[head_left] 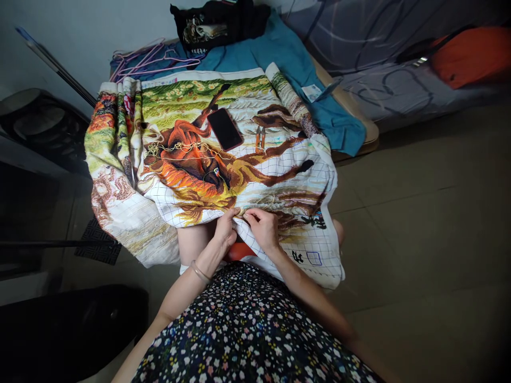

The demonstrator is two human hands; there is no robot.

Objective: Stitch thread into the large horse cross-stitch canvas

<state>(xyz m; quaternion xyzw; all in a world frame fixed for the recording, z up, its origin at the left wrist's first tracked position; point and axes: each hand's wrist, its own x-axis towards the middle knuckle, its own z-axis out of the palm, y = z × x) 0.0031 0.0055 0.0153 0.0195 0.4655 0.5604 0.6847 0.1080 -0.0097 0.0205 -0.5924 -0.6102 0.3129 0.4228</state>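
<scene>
A large cross-stitch cloth [263, 170] with an orange-brown horse design and a printed grid spreads over my lap and the surface ahead. My left hand [227, 229] is closed on the cloth's bunched near edge, thumb on top. Beside it, almost touching, my right hand [263, 227] pinches thumb and forefinger together at the cloth; whatever is between those fingertips is too small to make out. Yellow thread [187, 146] lies loosely across the stitched horse. Further up the cloth rest a dark phone [224, 129] and orange-handled thread snips [260, 139].
Rolled cloth ends lie at left and at right [291, 101]. Behind are pink hangers [139, 65], a black bag [219, 29] and a teal cover [255, 50]. An orange bag [475, 56] sits at far right. A dark seat-like shape [75, 330] stands at lower left.
</scene>
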